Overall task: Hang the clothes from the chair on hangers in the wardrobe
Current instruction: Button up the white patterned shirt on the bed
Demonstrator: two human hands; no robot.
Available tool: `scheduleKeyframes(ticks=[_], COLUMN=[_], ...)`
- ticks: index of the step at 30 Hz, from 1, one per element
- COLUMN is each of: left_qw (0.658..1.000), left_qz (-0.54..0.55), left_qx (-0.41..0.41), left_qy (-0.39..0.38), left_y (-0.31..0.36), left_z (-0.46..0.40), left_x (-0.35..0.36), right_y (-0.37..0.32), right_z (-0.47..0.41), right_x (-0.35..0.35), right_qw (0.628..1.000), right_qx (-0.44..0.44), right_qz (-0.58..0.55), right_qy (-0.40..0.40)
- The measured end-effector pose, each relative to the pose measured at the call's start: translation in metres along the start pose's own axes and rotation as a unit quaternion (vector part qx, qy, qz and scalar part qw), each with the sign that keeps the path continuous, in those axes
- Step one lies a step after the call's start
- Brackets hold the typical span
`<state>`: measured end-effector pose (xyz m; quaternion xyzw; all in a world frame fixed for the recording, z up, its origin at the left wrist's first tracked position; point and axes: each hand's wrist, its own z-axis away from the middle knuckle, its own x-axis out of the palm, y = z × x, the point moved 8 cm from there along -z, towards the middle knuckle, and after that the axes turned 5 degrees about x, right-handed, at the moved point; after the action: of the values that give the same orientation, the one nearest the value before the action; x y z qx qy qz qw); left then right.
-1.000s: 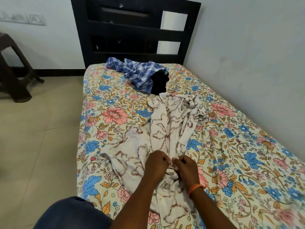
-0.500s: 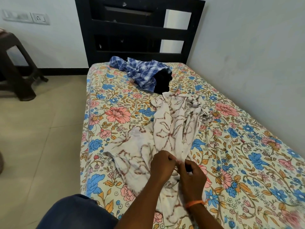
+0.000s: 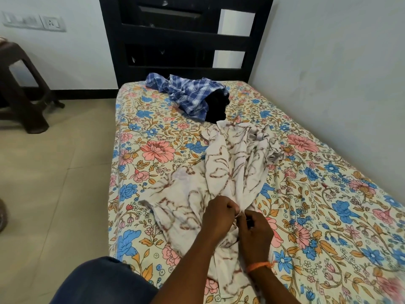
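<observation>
No writing shows anywhere. A white shirt (image 3: pixel 230 172) with brown vine print lies crumpled on the near middle of the bed (image 3: pixel 153 150). The left hand (image 3: pixel 218 218) and right hand (image 3: pixel 255 231) pinch its front edge between closed fingertips, close together; what sits between them is too small to make out. A blue checked shirt (image 3: pixel 188 93) and a black garment (image 3: pixel 217 106) lie far, near the headboard (image 3: pixel 175 38).

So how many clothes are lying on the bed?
3. A white printed garment lies nearest, with both hands on it; a blue checked shirt lies near the headboard; a black garment sits partly under that shirt. More could be hidden beneath them.
</observation>
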<state>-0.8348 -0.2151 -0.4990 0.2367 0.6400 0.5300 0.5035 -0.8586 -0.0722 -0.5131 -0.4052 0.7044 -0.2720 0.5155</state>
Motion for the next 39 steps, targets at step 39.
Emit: scheduleKeyframes(ticks=[39], left_qw=[0.995], left_qz=[0.092], left_qx=[0.018], left_qy=[0.016], left_y=[-0.006], left_z=[-0.001], left_x=[0.002], right_y=[0.003], right_z=[0.003], right_x=[-0.004], right_qw=[0.939], right_qx=[0.199], right_qz=[-0.276], right_qy=[-0.059])
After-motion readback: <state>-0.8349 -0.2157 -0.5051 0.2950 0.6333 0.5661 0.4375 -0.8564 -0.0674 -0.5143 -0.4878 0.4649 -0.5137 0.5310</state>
